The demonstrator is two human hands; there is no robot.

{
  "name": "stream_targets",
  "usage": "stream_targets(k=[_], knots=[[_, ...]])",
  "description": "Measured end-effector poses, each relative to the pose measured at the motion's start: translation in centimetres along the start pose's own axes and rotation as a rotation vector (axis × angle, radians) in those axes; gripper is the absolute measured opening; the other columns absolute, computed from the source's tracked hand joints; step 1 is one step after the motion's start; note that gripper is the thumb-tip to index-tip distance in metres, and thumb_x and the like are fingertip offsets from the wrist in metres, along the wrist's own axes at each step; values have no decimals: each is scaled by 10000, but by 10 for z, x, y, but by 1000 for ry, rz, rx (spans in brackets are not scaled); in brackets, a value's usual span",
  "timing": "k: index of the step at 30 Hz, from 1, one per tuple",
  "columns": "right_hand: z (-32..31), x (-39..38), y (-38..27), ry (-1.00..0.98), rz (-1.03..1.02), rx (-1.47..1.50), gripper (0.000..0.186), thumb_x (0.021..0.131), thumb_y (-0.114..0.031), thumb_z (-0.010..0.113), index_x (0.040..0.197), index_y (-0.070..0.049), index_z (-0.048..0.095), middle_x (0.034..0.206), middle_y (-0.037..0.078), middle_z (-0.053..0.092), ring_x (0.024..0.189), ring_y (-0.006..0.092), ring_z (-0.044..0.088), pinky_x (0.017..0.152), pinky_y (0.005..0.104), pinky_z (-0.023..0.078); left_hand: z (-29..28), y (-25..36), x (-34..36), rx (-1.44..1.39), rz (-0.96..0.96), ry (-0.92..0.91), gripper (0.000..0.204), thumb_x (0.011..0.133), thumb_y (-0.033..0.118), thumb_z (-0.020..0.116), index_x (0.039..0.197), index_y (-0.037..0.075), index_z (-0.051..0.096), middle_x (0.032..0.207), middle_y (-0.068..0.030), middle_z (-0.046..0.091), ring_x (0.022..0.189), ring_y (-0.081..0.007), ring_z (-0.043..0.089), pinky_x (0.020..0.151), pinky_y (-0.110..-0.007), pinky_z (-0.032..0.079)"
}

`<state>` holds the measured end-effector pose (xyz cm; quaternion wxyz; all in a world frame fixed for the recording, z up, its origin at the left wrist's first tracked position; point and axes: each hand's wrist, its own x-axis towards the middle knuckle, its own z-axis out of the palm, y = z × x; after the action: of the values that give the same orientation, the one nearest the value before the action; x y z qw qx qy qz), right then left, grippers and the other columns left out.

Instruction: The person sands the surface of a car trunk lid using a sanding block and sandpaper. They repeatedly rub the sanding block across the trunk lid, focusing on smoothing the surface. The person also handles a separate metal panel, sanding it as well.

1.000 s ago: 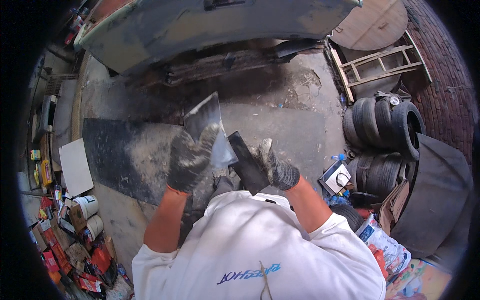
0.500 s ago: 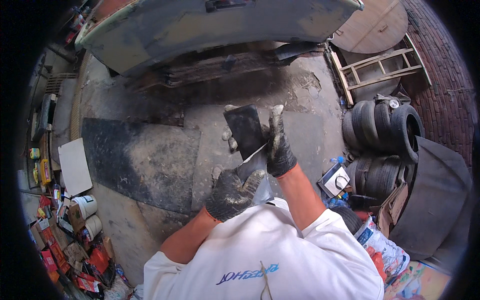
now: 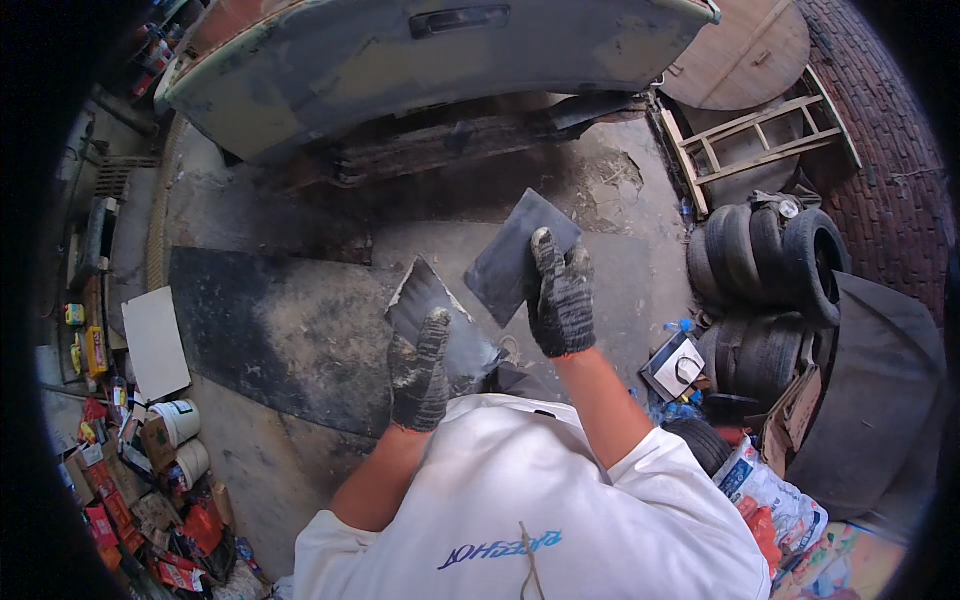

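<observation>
Both my hands wear dark, dusty work gloves. My left hand (image 3: 419, 372) is closed on a grey piece of sandpaper (image 3: 437, 318) with a ragged, pale torn edge, thumb lying over its face. Its lower end curls near my shirt. In my right hand (image 3: 563, 300) is a second, dark rectangular piece of sandpaper (image 3: 512, 262), gripped along its right side with the thumb on top. The two pieces are apart, the right one held farther out and higher in view.
A car body panel (image 3: 350, 80) with patchy grey-green paint stands ahead. Dark mats (image 3: 280, 330) cover part of the floor. Stacked tyres (image 3: 765, 255), a wooden frame (image 3: 760, 145) and a brick wall (image 3: 880, 180) are right. White buckets (image 3: 178, 421) and clutter lie left.
My hands have moved apart, the left one leftward. The sandpaper pieces, overlapping before, are now separate, one in each hand. The right piece has tilted and its face looks lighter.
</observation>
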<state>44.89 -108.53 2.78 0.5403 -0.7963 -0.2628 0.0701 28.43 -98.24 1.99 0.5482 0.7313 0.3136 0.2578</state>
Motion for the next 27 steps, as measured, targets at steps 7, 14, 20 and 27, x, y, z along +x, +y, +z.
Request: stream_targets(k=[7, 14, 20, 27], knots=[[10, -20, -24, 27, 231, 200, 407, 912, -172, 610, 1292, -63, 511, 1155, 155, 579, 976, 257, 591, 819, 406, 502, 4, -2, 9, -242, -181, 70, 310, 914, 230, 657, 1118, 1, 610, 1033, -91, 649, 904, -153, 585, 783, -322, 467], [18, -30, -49, -6, -3, -157, 305, 981, -269, 539, 1142, -17, 598, 971, 124, 658, 875, 195, 602, 801, 347, 472, 1, 11, 19, -141, -96, 211, 250, 908, 204, 665, 1009, -23, 635, 913, -137, 683, 809, -194, 624, 698, -340, 470], [11, -39, -59, -142, 250, 330, 256, 986, -247, 525, 1092, -25, 599, 774, 87, 633, 658, 170, 596, 606, 330, 471, 1, 22, 20, -129, 10, 233, 225, 922, 197, 646, 983, -19, 638, 882, -129, 683, 781, -177, 621, 682, -331, 467], [7, -34, -55, -414, -50, 129, 296, 982, -222, 473, 1210, -74, 589, 921, 233, 634, 788, 395, 626, 662, 448, 484, -15, 22, 42, -30, 33, 165, 273, 930, 223, 635, 1071, -9, 607, 958, -95, 652, 821, -150, 566, 755, -324, 461]])
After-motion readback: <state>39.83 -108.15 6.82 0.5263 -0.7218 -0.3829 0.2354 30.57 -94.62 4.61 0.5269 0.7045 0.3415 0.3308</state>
